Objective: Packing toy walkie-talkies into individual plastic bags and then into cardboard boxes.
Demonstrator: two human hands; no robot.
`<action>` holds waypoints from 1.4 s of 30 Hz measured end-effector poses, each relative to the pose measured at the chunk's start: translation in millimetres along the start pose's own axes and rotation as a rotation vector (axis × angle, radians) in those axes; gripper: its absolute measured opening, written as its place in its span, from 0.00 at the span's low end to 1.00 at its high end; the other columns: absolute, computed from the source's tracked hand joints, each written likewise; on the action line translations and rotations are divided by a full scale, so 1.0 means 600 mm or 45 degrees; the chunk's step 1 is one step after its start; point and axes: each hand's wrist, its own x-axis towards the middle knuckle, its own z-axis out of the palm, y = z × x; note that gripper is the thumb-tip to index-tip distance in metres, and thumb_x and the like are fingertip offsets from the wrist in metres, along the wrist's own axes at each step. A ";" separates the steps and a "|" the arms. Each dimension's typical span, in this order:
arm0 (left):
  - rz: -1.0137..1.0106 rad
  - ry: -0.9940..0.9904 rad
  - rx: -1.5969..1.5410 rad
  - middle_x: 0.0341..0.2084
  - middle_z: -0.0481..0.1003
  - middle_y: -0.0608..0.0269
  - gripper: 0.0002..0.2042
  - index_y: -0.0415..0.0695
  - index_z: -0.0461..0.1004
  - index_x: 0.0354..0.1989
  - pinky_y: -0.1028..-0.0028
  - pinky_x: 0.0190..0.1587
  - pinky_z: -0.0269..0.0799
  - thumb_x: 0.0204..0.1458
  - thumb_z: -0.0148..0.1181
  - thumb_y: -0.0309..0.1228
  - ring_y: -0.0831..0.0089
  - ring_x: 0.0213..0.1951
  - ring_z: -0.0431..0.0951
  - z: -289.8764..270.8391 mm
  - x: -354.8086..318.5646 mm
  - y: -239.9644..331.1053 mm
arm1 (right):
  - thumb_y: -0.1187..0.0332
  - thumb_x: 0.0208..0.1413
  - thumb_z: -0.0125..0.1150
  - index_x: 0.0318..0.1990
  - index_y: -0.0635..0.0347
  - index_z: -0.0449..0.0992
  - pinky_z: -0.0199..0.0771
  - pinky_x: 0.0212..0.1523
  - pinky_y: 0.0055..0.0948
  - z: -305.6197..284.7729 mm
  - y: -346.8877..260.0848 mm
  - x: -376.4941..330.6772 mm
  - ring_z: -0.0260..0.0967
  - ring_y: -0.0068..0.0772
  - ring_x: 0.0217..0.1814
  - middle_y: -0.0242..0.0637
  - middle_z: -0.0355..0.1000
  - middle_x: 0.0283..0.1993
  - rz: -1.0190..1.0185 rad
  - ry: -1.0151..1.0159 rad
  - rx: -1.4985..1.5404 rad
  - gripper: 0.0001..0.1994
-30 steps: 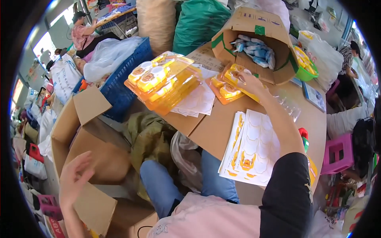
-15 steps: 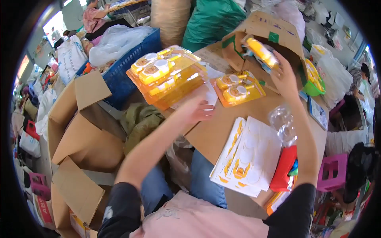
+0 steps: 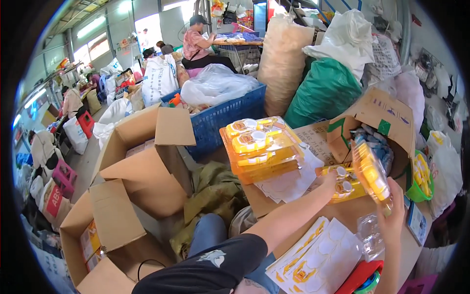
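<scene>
My right hand (image 3: pixel 392 211) grips a clear blister pack (image 3: pixel 370 170) with yellow pieces, held tilted above the right side of the cardboard-topped table. My left hand (image 3: pixel 331 184) reaches across to an orange-backed blister pack (image 3: pixel 353 190) lying flat there; its fingers are mostly hidden. Left of it rises a stack of similar yellow-and-orange blister packs (image 3: pixel 262 147), partly on white sheets (image 3: pixel 293 183). Nearer me lies a pile of white printed cards (image 3: pixel 320 257), beside an empty clear plastic shell (image 3: pixel 370 235).
Behind my right hand, an open carton (image 3: pixel 374 115) holds bluish packets. A green basket (image 3: pixel 420 193) with yellow pieces stands right. Open cardboard boxes (image 3: pixel 142 183) and a blue crate (image 3: pixel 227 110) crowd the left. A red object (image 3: pixel 360 279) lies near the front. Another person (image 3: pixel 196 41) sits far off.
My left hand has moved right, from beside the stack to the flat blister pack. My right hand has come down and nearer with its pack, away from the carton. The view has shifted up and left.
</scene>
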 end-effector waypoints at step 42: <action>1.049 -0.123 2.607 0.40 0.74 0.58 0.40 0.41 0.68 0.53 0.74 0.42 0.70 0.28 0.72 0.48 0.70 0.41 0.74 0.013 -0.649 0.566 | 0.74 0.54 0.57 0.65 0.62 0.50 0.51 0.64 0.31 -0.003 0.104 0.047 0.53 0.35 0.64 0.43 0.54 0.64 0.021 0.506 0.398 0.32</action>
